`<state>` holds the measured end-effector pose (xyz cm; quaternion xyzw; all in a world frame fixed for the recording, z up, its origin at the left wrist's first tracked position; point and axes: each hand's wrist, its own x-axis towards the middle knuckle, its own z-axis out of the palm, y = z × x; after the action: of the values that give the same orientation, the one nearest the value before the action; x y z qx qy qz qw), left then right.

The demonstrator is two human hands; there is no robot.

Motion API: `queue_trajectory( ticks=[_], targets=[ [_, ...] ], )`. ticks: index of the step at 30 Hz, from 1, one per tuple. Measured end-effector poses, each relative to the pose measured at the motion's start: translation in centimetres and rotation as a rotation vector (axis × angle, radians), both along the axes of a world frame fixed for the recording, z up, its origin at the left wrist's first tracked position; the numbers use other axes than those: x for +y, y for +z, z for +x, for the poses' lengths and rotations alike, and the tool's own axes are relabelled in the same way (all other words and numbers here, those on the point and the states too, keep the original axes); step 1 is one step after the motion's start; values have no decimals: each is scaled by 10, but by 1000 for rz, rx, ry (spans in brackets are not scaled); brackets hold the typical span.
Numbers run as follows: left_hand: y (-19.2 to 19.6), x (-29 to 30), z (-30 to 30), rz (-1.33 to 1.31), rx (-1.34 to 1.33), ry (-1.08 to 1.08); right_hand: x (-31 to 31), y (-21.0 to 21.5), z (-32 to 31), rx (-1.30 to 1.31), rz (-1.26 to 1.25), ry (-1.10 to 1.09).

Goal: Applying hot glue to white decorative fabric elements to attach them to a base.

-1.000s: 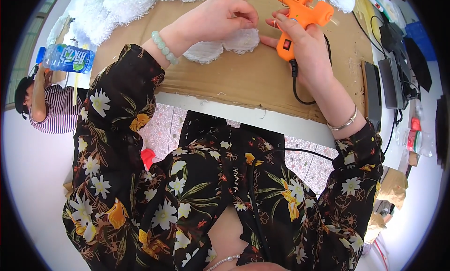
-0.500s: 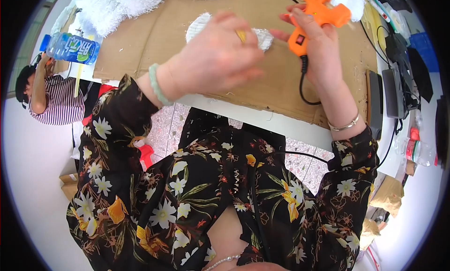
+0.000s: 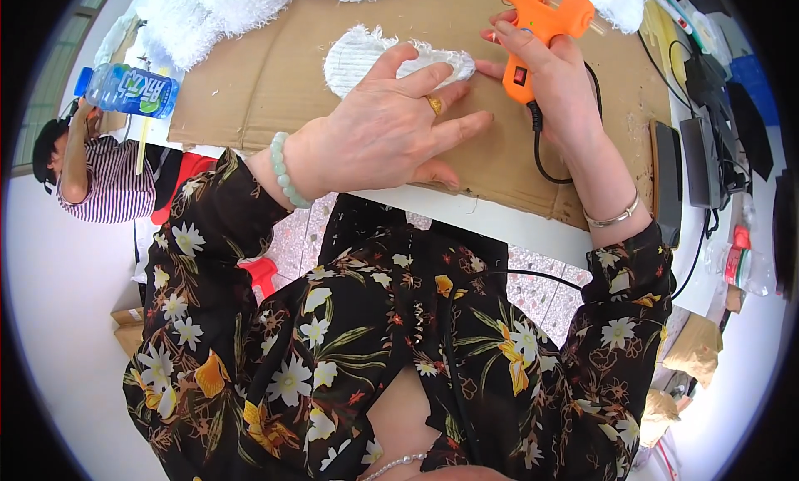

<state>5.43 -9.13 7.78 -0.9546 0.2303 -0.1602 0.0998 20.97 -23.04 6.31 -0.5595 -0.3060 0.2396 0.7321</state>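
Observation:
An orange hot glue gun with a glue stick poking from its back is gripped in my right hand. Its black cord loops down by my wrist. My left hand is spread, palm down, with its fingers over a white fuzzy fabric piece shaped like a sole. The piece lies on the brown cardboard, its middle partly covered by my left fingers. An outstretched finger of my right hand reaches to the piece's right end.
White fluffy material is heaped along the far left. A water bottle lies at the table's left. Black adapters and cables crowd the right edge. Another person in a striped top is beyond the left side.
My left hand has come down and spread its fingers over the fabric piece, showing more of it. The glue gun has shifted slightly to the left in my right hand.

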Motion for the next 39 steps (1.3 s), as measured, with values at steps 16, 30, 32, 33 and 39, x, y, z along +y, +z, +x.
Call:
queue_trajectory(
  ticks=[16, 30, 32, 33, 39],
  targets=[
    [3, 1, -7, -15, -107, 32, 11, 3, -7, 18, 17, 95],
    [7, 6, 0, -59, -64, 55, 13, 6, -1, 73, 165, 96],
    [7, 7, 0, -66, -115, 45, 15, 5, -2, 66, 163, 110],
    [7, 7, 0, -100, -120, 47, 16, 3, -1, 56, 145, 118],
    [6, 10, 0, -202, -108, 48, 19, 2, 3, 10, 94, 104]
  ],
)
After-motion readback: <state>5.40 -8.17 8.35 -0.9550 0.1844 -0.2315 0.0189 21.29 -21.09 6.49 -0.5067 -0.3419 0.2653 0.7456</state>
